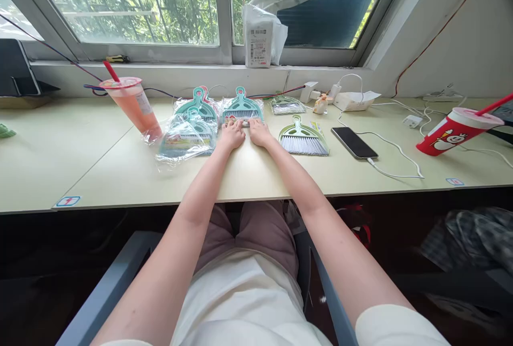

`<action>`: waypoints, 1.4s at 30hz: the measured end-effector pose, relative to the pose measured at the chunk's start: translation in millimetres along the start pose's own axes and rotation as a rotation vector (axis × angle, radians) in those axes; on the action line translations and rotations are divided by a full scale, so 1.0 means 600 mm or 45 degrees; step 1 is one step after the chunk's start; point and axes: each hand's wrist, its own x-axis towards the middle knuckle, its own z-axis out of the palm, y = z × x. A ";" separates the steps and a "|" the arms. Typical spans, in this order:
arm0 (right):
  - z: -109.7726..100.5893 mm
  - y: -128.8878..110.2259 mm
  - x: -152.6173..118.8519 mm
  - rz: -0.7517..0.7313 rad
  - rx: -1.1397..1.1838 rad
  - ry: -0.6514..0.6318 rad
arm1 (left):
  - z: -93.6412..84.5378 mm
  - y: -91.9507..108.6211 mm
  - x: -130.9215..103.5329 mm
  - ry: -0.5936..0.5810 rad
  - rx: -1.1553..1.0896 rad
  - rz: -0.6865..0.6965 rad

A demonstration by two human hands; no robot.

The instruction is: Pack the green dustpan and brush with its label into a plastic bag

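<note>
1. Your pale table [120,175] stands beneath a sliding window [148,4].
2. The teal dustpan set [241,103] lies on the table in front of you, near the sill side.
3. Your left hand [233,135] and right hand [259,131] are partly curled at its near edge; you cannot tell whether either grips it.
4. Just to your left lie plastic-wrapped teal sets [190,135]; to your right, a green brush set [303,140], then a phone [355,143].

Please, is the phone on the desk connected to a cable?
Connected: the white cable runs into the near end of the phone.
</note>
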 end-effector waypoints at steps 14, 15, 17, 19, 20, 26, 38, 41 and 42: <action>0.011 0.001 -0.004 0.151 -0.012 0.095 | -0.003 0.008 0.003 0.096 0.095 0.113; 0.009 0.000 -0.004 0.147 -0.008 0.089 | -0.002 0.009 0.007 0.105 0.092 0.151; 0.007 0.001 -0.004 0.147 -0.003 0.073 | 0.001 0.011 0.016 0.098 0.066 0.212; 0.005 0.002 -0.003 0.155 0.001 0.054 | 0.004 0.012 0.023 0.075 0.040 0.231; 0.005 0.003 -0.003 0.157 0.006 0.048 | 0.005 0.013 0.026 0.066 0.032 0.226; 0.009 0.007 -0.004 0.112 0.057 0.087 | 0.010 0.011 0.029 0.063 -0.006 0.203; 0.011 0.009 -0.008 0.139 0.026 0.130 | 0.007 0.005 0.016 0.071 -0.073 0.194; 0.007 0.006 -0.012 0.143 0.031 0.143 | 0.003 0.008 0.011 0.083 -0.077 0.163; 0.005 0.005 -0.013 0.140 0.028 0.153 | 0.002 0.009 0.009 0.092 -0.076 0.154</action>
